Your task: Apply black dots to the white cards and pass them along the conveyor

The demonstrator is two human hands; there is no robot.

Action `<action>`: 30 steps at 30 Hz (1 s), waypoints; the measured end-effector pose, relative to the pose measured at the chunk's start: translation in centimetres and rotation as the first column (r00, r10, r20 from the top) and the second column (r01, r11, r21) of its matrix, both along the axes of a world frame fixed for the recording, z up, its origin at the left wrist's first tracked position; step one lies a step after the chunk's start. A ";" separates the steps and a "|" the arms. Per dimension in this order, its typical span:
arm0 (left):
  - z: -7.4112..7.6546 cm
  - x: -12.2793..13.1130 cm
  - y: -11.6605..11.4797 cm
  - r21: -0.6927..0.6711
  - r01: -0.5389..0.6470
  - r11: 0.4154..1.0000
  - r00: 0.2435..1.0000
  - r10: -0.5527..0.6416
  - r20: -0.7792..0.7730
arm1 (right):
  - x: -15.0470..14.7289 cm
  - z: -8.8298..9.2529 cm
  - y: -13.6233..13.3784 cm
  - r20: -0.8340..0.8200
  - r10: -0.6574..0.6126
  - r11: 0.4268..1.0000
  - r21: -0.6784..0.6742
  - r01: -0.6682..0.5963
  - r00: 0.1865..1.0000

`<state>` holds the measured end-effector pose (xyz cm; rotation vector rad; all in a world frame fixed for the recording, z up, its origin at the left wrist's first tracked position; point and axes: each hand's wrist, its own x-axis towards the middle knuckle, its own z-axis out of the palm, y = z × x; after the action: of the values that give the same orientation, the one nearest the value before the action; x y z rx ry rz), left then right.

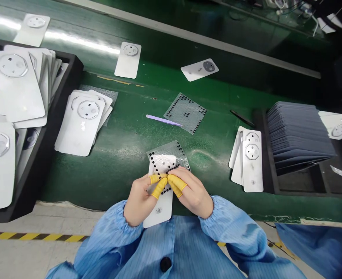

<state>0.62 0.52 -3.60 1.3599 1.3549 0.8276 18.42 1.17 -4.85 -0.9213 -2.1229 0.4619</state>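
A clear sheet dotted with small black pads lies over a white panel at the table's front edge. My left hand, with yellow finger cots, pinches this sheet from the left. From the other side my right hand, also in yellow cots, closes on it, and the fingertips of both hands meet. Whether a single black pad is between them is hidden. Beyond my hands lies a second clear sheet of black pads, with purple tweezers whose tip rests on its edge.
White panels with round camera cut-outs are stacked at left and right. A black tray at left holds more. Dark panels fill a right-hand tray. Single panels lie farther back. A black pen-like tool lies at right.
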 end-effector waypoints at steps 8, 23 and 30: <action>-0.4 -0.1 -0.1 0.036 0.093 0.995 0.995 -0.092 -0.025 | 0.8 -0.7 -0.5 -0.038 0.024 0.995 -0.093 -0.028 0.999; -1.4 -0.2 0.1 0.079 0.109 0.991 0.986 -0.097 -0.134 | 0.1 -2.2 0.5 0.055 0.025 0.998 0.048 -0.028 0.998; -1.6 0.1 0.1 0.051 0.076 0.996 0.990 -0.069 -0.126 | 0.2 -2.6 0.2 0.058 0.032 0.997 0.068 -0.036 0.998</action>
<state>0.70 0.63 -5.18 1.5169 1.3777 0.7469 18.62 1.41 -7.41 -0.8700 -2.1950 0.3809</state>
